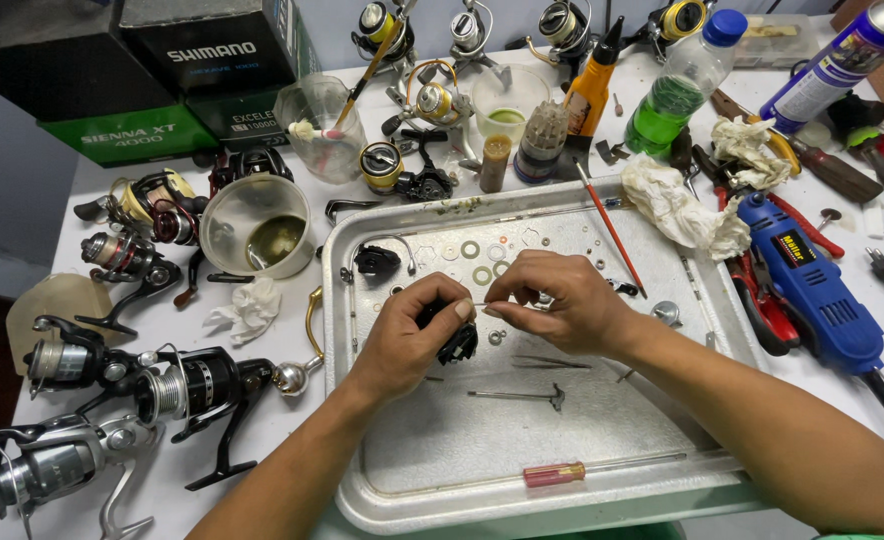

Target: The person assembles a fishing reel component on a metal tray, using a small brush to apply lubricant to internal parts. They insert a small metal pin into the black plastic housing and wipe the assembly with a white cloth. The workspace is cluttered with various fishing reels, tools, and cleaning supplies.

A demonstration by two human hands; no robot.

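left hand (402,335): fingers curled tight around a small black reel part (456,343), thumb on top, grasp closed. right hand (562,300): fingertips pinched together at the top of the same part, thumb and forefinger meeting the left thumb; whatever sits in the pinch is too small to tell. both hands touch each other over the middle of a metal tray (442,500).

the black part sits below and between the two thumbs, held just above the tray floor, not resting on it.

on the tray near the hands: several small washers (482,274) just beyond the knuckles, another black piece (376,261) at the far left corner, tweezers (550,362) just under the right wrist, a thin shaft (517,396) nearer the person, and a red-handled screwdriver (562,472) along the near edge.

surface: white table (292,330), crowded. fishing reels (162,385) lie in a group at the left, more along the far edge. a plastic tub (256,225) with oily liquid stands left of the tray. a blue power tool (812,290) lies right of it, with rags (677,205), a green bottle (677,95) and a spray can (842,60) beyond. dark boxes (152,80) are stacked at the far left.
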